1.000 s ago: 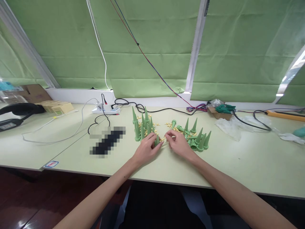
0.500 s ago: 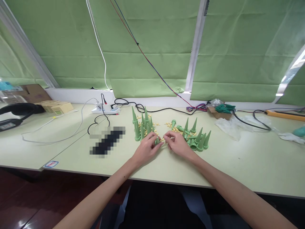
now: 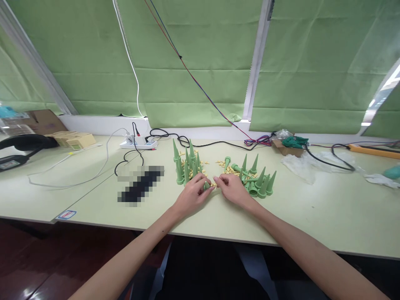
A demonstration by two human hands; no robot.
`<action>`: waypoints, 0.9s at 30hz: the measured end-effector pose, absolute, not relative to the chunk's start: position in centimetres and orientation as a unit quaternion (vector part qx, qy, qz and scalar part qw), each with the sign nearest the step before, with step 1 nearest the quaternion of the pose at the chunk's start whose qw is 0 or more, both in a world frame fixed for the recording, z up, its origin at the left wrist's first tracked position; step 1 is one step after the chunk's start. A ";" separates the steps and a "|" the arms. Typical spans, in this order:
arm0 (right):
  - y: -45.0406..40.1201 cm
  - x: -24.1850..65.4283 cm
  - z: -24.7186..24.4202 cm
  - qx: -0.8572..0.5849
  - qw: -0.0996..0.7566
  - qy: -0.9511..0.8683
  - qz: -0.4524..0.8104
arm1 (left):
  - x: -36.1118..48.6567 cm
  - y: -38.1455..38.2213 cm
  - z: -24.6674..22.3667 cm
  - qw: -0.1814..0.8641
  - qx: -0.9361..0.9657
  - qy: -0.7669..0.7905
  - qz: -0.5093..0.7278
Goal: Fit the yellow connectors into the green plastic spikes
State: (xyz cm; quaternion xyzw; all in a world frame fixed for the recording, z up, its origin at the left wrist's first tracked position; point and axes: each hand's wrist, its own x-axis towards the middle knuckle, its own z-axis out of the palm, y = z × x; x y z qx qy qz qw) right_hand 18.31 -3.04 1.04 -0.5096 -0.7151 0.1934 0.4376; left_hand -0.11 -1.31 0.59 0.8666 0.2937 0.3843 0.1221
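My left hand [image 3: 195, 191] is closed around a green plastic watering spike [image 3: 206, 185], its tip pointing up and its base hidden by the fingers. Just to the right, my right hand [image 3: 233, 187] has thumb and forefinger pinched close to the left fingertips. Small yellow plastic pieces [image 3: 213, 185] show between the two hands; whether the right fingers grip one is too small to tell. Beyond the left hand, several green spikes [image 3: 186, 171] stand upright in a group. Past the right hand lies another cluster of green spikes [image 3: 262, 181], some standing and some on their sides.
Loose yellow pieces [image 3: 229, 169] lie scattered among the spikes. A pixelated dark object [image 3: 142, 185] rests to the left, near a white power strip [image 3: 137, 143]. Black cable [image 3: 212, 145] runs along the back. A small cardboard box [image 3: 287, 149] and clear plastic bags [image 3: 301, 166] sit at right.
My right hand has shifted very slightly, its fingertips still beside the left hand. The left hand and its spike stay almost in place.
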 end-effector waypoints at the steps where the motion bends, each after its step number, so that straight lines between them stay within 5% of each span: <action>1: -3.0 18.3 1.0 -0.511 0.433 -0.717 0.191 | -0.1 -1.3 0.6 0.123 0.868 0.292 0.383; 17: -3.7 18.2 1.4 -0.443 0.458 -0.705 0.312 | 0.0 -1.1 0.4 0.104 0.848 0.309 0.418; 27: -3.9 18.1 1.8 -0.493 0.403 -0.727 0.258 | -0.1 -1.3 0.4 0.122 0.866 0.275 0.399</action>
